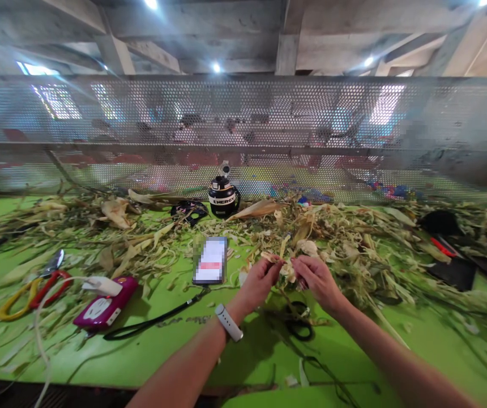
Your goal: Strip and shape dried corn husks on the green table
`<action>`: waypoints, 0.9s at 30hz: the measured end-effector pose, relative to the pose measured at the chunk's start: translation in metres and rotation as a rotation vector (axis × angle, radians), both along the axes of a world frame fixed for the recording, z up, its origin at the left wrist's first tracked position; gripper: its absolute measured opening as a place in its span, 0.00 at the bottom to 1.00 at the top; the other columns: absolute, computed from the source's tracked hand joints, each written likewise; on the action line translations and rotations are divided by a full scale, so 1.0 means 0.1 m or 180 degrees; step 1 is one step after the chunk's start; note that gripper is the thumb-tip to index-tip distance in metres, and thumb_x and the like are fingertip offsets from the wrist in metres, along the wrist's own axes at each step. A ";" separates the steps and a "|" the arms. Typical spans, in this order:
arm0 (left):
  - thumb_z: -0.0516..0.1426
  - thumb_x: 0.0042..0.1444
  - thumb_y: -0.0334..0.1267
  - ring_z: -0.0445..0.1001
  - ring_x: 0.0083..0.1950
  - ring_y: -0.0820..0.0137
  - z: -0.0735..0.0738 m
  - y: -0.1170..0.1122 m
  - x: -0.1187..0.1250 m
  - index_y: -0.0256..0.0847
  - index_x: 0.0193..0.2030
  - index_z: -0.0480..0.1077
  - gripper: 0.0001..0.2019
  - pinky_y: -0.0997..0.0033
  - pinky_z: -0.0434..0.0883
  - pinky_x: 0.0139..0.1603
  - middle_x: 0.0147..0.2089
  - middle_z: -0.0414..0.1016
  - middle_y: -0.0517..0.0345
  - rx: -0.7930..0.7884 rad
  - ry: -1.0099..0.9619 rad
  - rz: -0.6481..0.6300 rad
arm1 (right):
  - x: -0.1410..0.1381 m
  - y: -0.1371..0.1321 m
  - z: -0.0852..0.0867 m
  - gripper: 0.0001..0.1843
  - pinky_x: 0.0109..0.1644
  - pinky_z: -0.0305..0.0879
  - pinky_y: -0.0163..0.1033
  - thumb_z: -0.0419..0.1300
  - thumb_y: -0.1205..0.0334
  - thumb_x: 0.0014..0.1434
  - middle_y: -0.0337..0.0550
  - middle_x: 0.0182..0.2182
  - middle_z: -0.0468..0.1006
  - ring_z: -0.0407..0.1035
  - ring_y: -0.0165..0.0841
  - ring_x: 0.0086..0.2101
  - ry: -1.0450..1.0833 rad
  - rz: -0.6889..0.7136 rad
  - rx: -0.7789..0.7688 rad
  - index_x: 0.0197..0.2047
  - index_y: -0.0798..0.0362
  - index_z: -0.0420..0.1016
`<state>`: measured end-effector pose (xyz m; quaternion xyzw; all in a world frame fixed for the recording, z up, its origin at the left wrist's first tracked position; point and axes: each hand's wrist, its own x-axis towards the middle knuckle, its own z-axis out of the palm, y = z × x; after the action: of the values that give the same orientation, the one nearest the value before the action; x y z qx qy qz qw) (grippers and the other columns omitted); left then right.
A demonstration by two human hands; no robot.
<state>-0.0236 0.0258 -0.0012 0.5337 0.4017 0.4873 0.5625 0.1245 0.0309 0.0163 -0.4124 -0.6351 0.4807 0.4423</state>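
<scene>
My left hand (264, 277), with a pale band on its wrist, is closed in a pinch around a pale piece of corn husk. Close beside it, my right hand (316, 279) also has its fingertips pinched, at the other side of the pale husk pieces (287, 273) between the hands. Its exact grip is hard to make out. Under the hands, black-handled scissors (299, 330) lie on the green table (162, 362), their blades hidden. Loose dried husks (345, 238) are heaped just beyond the fingers.
A phone (210, 260) with a black strap lies left of my hands. Further left are a purple power socket (106, 306) with a white charger and cable, and red-and-yellow scissors (35, 294). A black jug (223, 198) stands before the perforated metal screen (252, 107).
</scene>
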 end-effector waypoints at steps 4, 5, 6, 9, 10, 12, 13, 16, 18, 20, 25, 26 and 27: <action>0.55 0.49 0.56 0.48 0.24 0.78 0.03 0.00 -0.02 0.38 0.31 0.63 0.20 0.75 0.49 0.24 0.21 0.51 0.69 0.0059 0.0021 -0.0061 | 0.02 -0.04 0.03 0.23 0.20 0.50 0.32 0.52 0.45 0.56 0.33 0.14 0.58 0.53 0.24 0.16 -0.0394 -0.0035 0.0342 0.18 0.53 0.60; 0.55 0.49 0.56 0.48 0.24 0.78 0.04 -0.01 -0.03 0.38 0.31 0.63 0.20 0.75 0.49 0.24 0.22 0.51 0.68 0.0045 0.0004 -0.0068 | 0.03 -0.05 0.05 0.23 0.21 0.50 0.32 0.52 0.46 0.57 0.33 0.14 0.58 0.54 0.24 0.17 -0.0486 -0.0026 0.0418 0.18 0.53 0.61; 0.55 0.49 0.55 0.48 0.24 0.78 0.05 -0.02 -0.04 0.38 0.32 0.63 0.20 0.75 0.49 0.25 0.22 0.51 0.68 0.0027 -0.0014 -0.0092 | 0.05 -0.05 0.07 0.23 0.21 0.50 0.32 0.51 0.47 0.57 0.33 0.14 0.58 0.54 0.24 0.17 -0.0550 0.0000 0.0448 0.18 0.53 0.61; 0.57 0.48 0.54 0.51 0.25 0.78 0.08 -0.05 -0.06 0.37 0.36 0.65 0.20 0.76 0.52 0.26 0.24 0.55 0.67 -0.0079 -0.0053 -0.0286 | 0.09 -0.04 0.13 0.23 0.22 0.53 0.32 0.50 0.47 0.57 0.35 0.14 0.61 0.56 0.25 0.17 -0.0530 0.0095 0.0269 0.17 0.53 0.62; 0.58 0.47 0.53 0.53 0.26 0.78 0.08 -0.06 -0.06 0.37 0.38 0.66 0.20 0.76 0.54 0.28 0.25 0.58 0.66 -0.0095 -0.0056 -0.0344 | 0.11 -0.03 0.14 0.24 0.22 0.54 0.33 0.49 0.46 0.57 0.36 0.14 0.62 0.57 0.26 0.18 -0.0477 0.0114 0.0154 0.17 0.53 0.62; 0.60 0.46 0.52 0.58 0.29 0.77 0.08 -0.07 -0.05 0.36 0.39 0.67 0.21 0.75 0.58 0.31 0.28 0.63 0.64 -0.0075 -0.0040 -0.0441 | 0.12 0.01 0.13 0.28 0.21 0.54 0.33 0.45 0.43 0.58 0.37 0.14 0.62 0.57 0.26 0.17 -0.0400 0.0140 -0.0138 0.17 0.54 0.63; 0.60 0.45 0.52 0.60 0.30 0.76 0.07 -0.07 -0.04 0.36 0.39 0.67 0.21 0.75 0.59 0.33 0.29 0.65 0.62 -0.0037 -0.0030 -0.0492 | 0.12 0.02 0.11 0.29 0.20 0.52 0.32 0.44 0.41 0.57 0.36 0.12 0.60 0.55 0.25 0.16 -0.0391 0.0141 -0.0276 0.16 0.54 0.63; 0.60 0.46 0.53 0.65 0.35 0.72 0.05 -0.08 -0.02 0.35 0.38 0.70 0.21 0.72 0.62 0.39 0.33 0.71 0.56 0.0100 -0.0001 -0.0692 | 0.07 0.05 0.03 0.30 0.18 0.47 0.32 0.48 0.38 0.55 0.32 0.10 0.54 0.49 0.23 0.14 -0.0388 0.0117 -0.0365 0.14 0.53 0.58; 0.59 0.47 0.53 0.67 0.38 0.70 0.05 -0.07 -0.02 0.36 0.38 0.71 0.21 0.70 0.63 0.43 0.35 0.72 0.54 0.0140 0.0019 -0.0763 | 0.03 0.04 0.00 0.28 0.18 0.46 0.31 0.51 0.40 0.54 0.32 0.12 0.54 0.49 0.22 0.14 -0.0341 0.0054 -0.0139 0.14 0.53 0.57; 0.58 0.48 0.53 0.67 0.39 0.69 0.06 -0.05 -0.04 0.36 0.38 0.71 0.21 0.69 0.63 0.45 0.36 0.72 0.54 0.0138 0.0032 -0.0739 | 0.01 0.02 -0.01 0.27 0.19 0.48 0.31 0.51 0.41 0.54 0.32 0.13 0.56 0.51 0.23 0.15 -0.0305 -0.0007 0.0014 0.15 0.53 0.59; 0.59 0.47 0.53 0.65 0.36 0.71 0.05 -0.03 -0.10 0.35 0.36 0.70 0.20 0.71 0.63 0.41 0.33 0.70 0.57 0.0125 0.0151 -0.0802 | 0.08 0.02 0.09 0.23 0.23 0.56 0.33 0.51 0.47 0.56 0.35 0.14 0.62 0.58 0.26 0.18 -0.0511 -0.0079 0.0102 0.17 0.53 0.63; 0.59 0.47 0.53 0.64 0.34 0.72 0.05 -0.03 -0.10 0.35 0.35 0.70 0.20 0.72 0.63 0.38 0.31 0.69 0.58 0.0122 0.0226 -0.0874 | 0.11 0.03 0.12 0.20 0.27 0.59 0.34 0.53 0.49 0.55 0.37 0.17 0.66 0.62 0.28 0.21 -0.0584 -0.0093 0.0237 0.20 0.54 0.67; 0.59 0.47 0.52 0.63 0.32 0.73 0.04 -0.04 -0.10 0.35 0.33 0.71 0.19 0.73 0.61 0.35 0.29 0.68 0.59 0.0119 0.0304 -0.0950 | 0.13 0.05 0.15 0.16 0.32 0.62 0.36 0.54 0.51 0.55 0.40 0.23 0.71 0.66 0.31 0.27 -0.0639 -0.0076 0.0384 0.25 0.54 0.71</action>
<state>-0.0339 0.0218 0.0027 0.6204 0.3351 0.3798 0.5988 0.1373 0.0355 0.0316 -0.4385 -0.6990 0.3925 0.4062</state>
